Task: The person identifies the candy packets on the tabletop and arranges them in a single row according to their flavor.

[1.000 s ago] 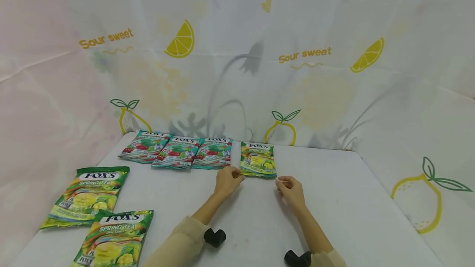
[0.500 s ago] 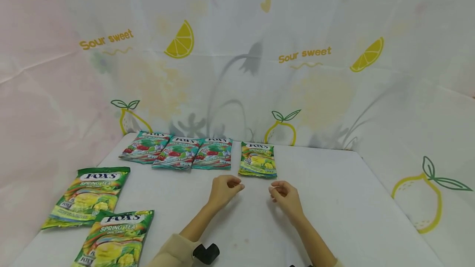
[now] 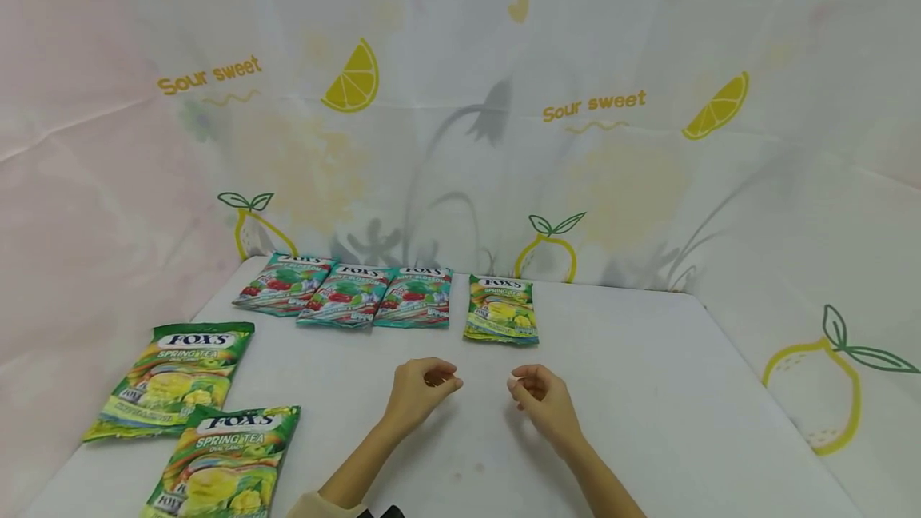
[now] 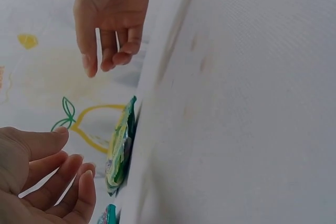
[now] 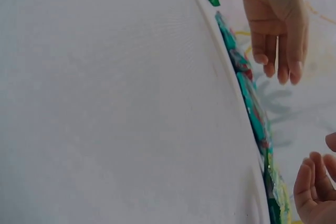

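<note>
Fingers loosely curved and free, the left hand (image 3: 416, 396) and right hand (image 3: 548, 406) hover short of the far Spring Tea bag (image 3: 501, 312), edge-on from the left wrist, face-up on the table (image 3: 647, 374) from the head, logo end and long axis toward the backdrop (image 3: 432, 166)

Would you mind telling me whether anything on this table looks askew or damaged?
No bag looks torn, but the front-left Spring Tea bag overlaps the bag behind it, which looks untidy, and faint reddish marks dot the plain white tabletop.

Left hand (image 3: 414, 395), right hand (image 3: 550, 408) apart, loosely curled.
</note>
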A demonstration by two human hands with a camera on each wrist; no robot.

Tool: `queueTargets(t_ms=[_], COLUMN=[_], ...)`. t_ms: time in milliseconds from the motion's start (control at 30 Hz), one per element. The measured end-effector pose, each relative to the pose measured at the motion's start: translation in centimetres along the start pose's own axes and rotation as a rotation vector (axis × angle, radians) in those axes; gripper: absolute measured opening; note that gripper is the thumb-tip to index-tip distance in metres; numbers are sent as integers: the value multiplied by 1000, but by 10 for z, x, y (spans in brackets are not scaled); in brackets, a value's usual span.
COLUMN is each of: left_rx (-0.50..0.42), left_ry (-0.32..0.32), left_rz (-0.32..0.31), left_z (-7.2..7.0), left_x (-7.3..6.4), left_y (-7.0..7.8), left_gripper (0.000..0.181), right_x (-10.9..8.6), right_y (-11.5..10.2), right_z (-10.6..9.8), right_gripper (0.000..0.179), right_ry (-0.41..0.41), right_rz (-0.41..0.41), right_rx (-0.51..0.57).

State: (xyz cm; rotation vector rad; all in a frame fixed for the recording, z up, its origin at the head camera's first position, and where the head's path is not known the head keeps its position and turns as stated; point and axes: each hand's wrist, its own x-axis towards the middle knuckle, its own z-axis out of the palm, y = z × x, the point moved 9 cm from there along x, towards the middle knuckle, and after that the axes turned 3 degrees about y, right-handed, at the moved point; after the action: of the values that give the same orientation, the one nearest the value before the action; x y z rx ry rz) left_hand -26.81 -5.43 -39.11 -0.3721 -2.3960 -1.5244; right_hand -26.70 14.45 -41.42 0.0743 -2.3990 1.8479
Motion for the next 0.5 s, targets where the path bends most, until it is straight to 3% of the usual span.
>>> queueTargets(t_ms=[267, 500], left_rx=[-25, -32], left_ry=[17, 15], left_rz=[-16, -74], left_z=[-12, -17], left_x=[-16, -31], left_y=[-1, -10], left_gripper=[15, 15], right_x=[-13, -25], right_y=[-4, -9], right_z=[9, 24], right_gripper=[21, 23], right_ry=[-43, -121], right_rz=[0, -31], right_rx=[5, 9])
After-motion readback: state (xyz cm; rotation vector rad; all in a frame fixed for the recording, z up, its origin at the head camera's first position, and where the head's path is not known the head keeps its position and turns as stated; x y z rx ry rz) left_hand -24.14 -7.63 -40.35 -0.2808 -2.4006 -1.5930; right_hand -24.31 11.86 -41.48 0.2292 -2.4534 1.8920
